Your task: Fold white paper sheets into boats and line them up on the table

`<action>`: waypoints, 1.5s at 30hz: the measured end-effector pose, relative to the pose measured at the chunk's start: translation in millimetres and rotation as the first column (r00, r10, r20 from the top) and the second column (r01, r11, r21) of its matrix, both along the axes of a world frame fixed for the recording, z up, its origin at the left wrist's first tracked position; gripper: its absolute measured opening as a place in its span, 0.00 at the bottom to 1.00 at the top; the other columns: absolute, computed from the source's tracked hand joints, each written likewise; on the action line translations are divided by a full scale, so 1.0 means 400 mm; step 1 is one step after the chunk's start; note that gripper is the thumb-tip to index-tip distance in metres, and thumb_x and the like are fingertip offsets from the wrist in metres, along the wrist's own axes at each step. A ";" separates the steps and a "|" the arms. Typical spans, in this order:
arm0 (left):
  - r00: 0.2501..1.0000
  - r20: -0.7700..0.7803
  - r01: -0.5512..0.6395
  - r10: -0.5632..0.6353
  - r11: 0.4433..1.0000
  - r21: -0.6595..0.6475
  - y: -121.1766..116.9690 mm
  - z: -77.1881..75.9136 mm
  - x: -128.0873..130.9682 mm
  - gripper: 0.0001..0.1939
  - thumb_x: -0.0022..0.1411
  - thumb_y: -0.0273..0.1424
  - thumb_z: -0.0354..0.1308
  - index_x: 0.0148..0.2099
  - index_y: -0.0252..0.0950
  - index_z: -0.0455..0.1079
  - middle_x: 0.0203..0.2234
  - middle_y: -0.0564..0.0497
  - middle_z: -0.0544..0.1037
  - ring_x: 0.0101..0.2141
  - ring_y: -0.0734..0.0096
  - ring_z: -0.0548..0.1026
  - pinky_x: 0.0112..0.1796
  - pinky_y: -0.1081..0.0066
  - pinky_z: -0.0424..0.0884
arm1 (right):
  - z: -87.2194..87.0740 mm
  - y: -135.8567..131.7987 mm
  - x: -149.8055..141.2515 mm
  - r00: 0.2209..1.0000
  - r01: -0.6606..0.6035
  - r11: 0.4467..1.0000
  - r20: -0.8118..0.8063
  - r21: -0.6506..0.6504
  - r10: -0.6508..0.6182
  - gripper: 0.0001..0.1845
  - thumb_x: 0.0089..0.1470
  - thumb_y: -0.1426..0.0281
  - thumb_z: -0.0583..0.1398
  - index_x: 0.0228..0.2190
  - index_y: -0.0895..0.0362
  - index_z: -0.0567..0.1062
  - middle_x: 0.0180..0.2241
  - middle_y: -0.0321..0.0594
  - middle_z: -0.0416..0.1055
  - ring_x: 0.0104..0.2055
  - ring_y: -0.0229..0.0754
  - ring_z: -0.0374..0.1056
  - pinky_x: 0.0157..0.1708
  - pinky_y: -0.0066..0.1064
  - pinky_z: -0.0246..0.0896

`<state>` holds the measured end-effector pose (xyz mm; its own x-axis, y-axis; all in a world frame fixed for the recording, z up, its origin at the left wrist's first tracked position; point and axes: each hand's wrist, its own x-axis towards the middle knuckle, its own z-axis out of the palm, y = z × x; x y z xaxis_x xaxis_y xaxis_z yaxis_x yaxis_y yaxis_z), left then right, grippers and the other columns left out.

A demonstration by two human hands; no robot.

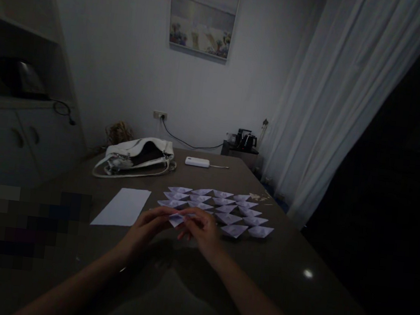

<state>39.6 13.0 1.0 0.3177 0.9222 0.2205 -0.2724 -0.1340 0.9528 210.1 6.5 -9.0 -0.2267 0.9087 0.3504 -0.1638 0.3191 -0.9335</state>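
My left hand and my right hand meet over the dark table, fingers pinched together on a small folded pale purple paper piece held between them. Just beyond my hands lie several similar folded paper pieces laid out in rows on the tabletop. A flat white sheet of paper lies to the left of my left hand.
A white handbag lies at the table's far left, a white power bank with a cable beside it. Small scraps sit past the rows. Cabinets stand left, a curtain right, a kettle on a side stand behind.
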 end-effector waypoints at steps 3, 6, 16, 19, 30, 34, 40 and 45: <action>0.999 -0.039 -0.001 0.002 1.000 0.014 0.001 -0.001 -0.006 0.11 0.53 0.33 0.62 0.39 0.36 0.79 0.35 0.47 0.81 0.40 0.58 0.77 0.42 0.67 0.70 | -0.005 0.005 -0.006 0.998 -0.006 1.000 -0.056 -0.006 0.006 0.16 0.50 0.58 0.62 0.34 0.58 0.75 0.23 0.37 0.74 0.21 0.36 0.70 0.20 0.25 0.62; 0.997 -0.078 -0.018 0.021 0.999 0.040 0.002 -0.001 -0.010 0.10 0.53 0.32 0.62 0.38 0.37 0.79 0.38 0.46 0.81 0.44 0.55 0.75 0.46 0.66 0.68 | -0.005 0.005 -0.010 0.996 -0.004 1.000 -0.088 -0.025 0.001 0.15 0.48 0.58 0.63 0.32 0.58 0.74 0.21 0.34 0.72 0.22 0.35 0.70 0.24 0.27 0.65; 0.967 -0.194 -0.145 0.165 0.983 0.113 0.002 0.001 -0.004 0.12 0.48 0.39 0.69 0.30 0.35 0.78 0.41 0.44 0.80 0.44 0.53 0.75 0.46 0.63 0.70 | 0.009 -0.013 -0.016 0.999 0.002 0.993 -0.038 -0.120 -0.006 0.14 0.45 0.60 0.65 0.29 0.57 0.72 0.25 0.34 0.73 0.24 0.35 0.69 0.29 0.30 0.67; 0.963 -0.182 -0.180 0.198 0.977 0.111 0.007 -0.006 -0.006 0.13 0.47 0.38 0.70 0.34 0.36 0.78 0.41 0.45 0.80 0.44 0.55 0.76 0.45 0.63 0.71 | 0.001 -0.008 -0.015 0.998 -0.011 0.990 -0.063 -0.140 0.003 0.19 0.44 0.58 0.66 0.33 0.56 0.69 0.23 0.32 0.72 0.24 0.36 0.70 0.28 0.29 0.67; 0.955 -0.150 -0.231 0.257 0.958 0.170 0.002 0.013 0.003 0.15 0.39 0.36 0.72 0.31 0.36 0.76 0.35 0.47 0.80 0.43 0.57 0.76 0.46 0.63 0.71 | -0.016 -0.019 -0.019 0.968 -0.102 0.988 0.216 -0.116 0.125 0.22 0.53 0.53 0.60 0.23 0.61 0.71 0.21 0.36 0.70 0.18 0.32 0.62 0.19 0.24 0.56; 0.951 -0.175 -0.226 0.254 0.960 0.166 -0.005 0.016 0.004 0.19 0.42 0.35 0.71 0.38 0.37 0.75 0.37 0.48 0.79 0.38 0.61 0.77 0.40 0.65 0.73 | -0.004 -0.023 -0.018 0.973 -0.081 0.993 0.211 -0.086 0.098 0.21 0.52 0.55 0.60 0.20 0.60 0.71 0.19 0.36 0.69 0.17 0.31 0.60 0.19 0.24 0.56; 0.969 -0.230 -0.068 0.092 0.991 0.112 -0.002 0.015 0.005 0.13 0.49 0.39 0.68 0.33 0.35 0.75 0.26 0.51 0.79 0.28 0.67 0.75 0.32 0.70 0.72 | 0.011 -0.033 -0.016 0.971 -0.054 0.997 0.231 -0.054 0.065 0.19 0.51 0.58 0.61 0.19 0.60 0.72 0.17 0.35 0.69 0.16 0.31 0.60 0.18 0.23 0.56; 0.967 -0.252 -0.005 0.032 0.994 0.109 -0.019 0.041 0.010 0.15 0.45 0.40 0.69 0.22 0.35 0.71 0.17 0.54 0.75 0.22 0.69 0.73 0.28 0.72 0.70 | 0.010 -0.037 -0.023 0.975 -0.037 0.996 0.215 -0.076 0.052 0.17 0.51 0.60 0.61 0.19 0.60 0.71 0.17 0.35 0.68 0.15 0.31 0.59 0.16 0.23 0.54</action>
<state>43.7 5.5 17.5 0.3588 0.9040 0.2325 -0.0205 -0.2414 0.9702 201.0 -8.1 -5.0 -0.3310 0.9168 0.2233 0.0326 0.2476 -0.9683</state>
